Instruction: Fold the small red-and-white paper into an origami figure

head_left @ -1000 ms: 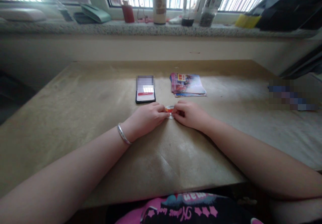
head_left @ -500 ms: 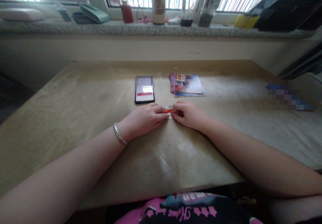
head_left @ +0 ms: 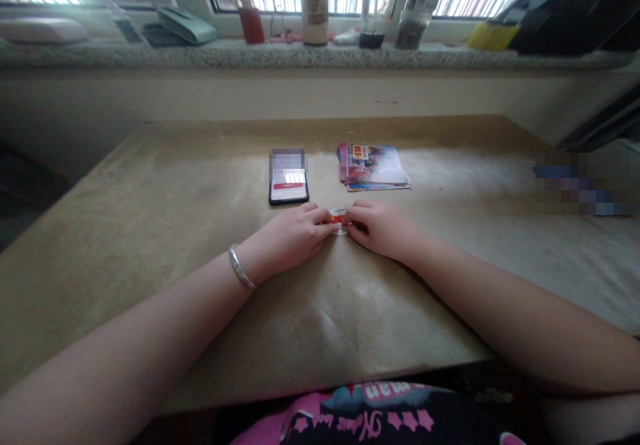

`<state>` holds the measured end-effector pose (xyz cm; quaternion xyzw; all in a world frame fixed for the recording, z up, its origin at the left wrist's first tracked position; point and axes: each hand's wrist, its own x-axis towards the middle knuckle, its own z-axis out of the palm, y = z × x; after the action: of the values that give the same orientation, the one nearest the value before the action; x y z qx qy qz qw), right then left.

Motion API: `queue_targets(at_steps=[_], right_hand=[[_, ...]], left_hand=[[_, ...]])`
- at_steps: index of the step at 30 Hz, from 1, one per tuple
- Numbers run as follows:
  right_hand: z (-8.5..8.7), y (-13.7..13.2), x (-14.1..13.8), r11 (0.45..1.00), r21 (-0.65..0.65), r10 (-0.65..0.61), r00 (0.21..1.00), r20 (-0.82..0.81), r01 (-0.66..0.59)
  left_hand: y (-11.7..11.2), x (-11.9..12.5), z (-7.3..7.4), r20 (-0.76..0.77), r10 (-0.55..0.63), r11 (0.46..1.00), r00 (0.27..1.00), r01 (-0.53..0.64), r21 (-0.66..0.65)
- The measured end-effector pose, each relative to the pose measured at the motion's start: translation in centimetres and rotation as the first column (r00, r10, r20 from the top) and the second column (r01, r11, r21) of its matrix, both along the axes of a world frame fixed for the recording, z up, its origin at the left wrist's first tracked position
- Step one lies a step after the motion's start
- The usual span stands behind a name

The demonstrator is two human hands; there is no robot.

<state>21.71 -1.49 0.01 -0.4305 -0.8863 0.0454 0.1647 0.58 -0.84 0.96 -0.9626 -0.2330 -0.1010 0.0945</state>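
Observation:
A small folded piece of printed paper (head_left: 339,218), red, orange and white, is pinched between both hands just above the brown table (head_left: 150,218). My left hand (head_left: 293,237) grips its left side with closed fingers; a silver bangle sits on that wrist. Closed fingers of my right hand (head_left: 380,228) hold its right side. Both forearms rest on the tabletop.
A phone (head_left: 289,179) with a lit screen lies just beyond my left hand. A stack of colourful printed sheets (head_left: 371,166) lies beyond my right hand. The window sill (head_left: 300,55) behind carries bottles, a red cup and other items.
The hands have stayed together on the small paper, fingers shifting only slightly. The view has moved a little.

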Motion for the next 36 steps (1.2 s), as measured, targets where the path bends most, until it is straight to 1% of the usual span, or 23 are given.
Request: queue_targets(at_steps=[4, 7, 11, 18, 23, 28, 36], right_hand=[[0.1, -0.2, 0.6, 0.996, 0.067, 0.049, 0.994, 0.094, -0.056], [0.1, -0.3, 0.9, 0.993, 0.086, 0.064, 0.989, 0.137, -0.076], [0.3, -0.4, 0.8, 0.994, 0.087, 0.051, 0.988, 0.143, -0.063], [1.2, -0.5, 0.3, 0.998, 0.05, 0.014, 0.979, 0.206, -0.024], [1.3, -0.5, 0.5, 1.0, 0.02, -0.022, 0.984, 0.178, 0.019], [1.2, -0.4, 1.0, 1.0, 0.007, -0.009, 0.988, 0.153, 0.008], [1.5, -0.3, 1.5, 1.0, -0.019, -0.01, 0.988, 0.156, 0.013]], left_hand=[[-0.1, -0.1, 0.1, -0.015, 0.003, 1.0, 1.0, -0.004, -0.031], [0.0, -0.1, -0.1, -0.001, 0.008, 0.998, 1.0, -0.008, -0.056], [0.0, -0.2, -0.3, 0.012, 0.016, 0.997, 1.0, -0.015, -0.071], [-0.3, 0.0, 0.2, -0.025, 0.015, 0.999, 1.0, -0.016, -0.035], [-0.5, -0.1, 0.4, -0.045, 0.018, 1.0, 0.999, -0.019, -0.016], [-0.5, -0.2, 1.0, -0.089, 0.017, 0.999, 0.996, -0.021, -0.043], [-0.7, -0.3, 1.7, -0.113, 0.107, 0.985, 0.988, -0.12, -0.122]])
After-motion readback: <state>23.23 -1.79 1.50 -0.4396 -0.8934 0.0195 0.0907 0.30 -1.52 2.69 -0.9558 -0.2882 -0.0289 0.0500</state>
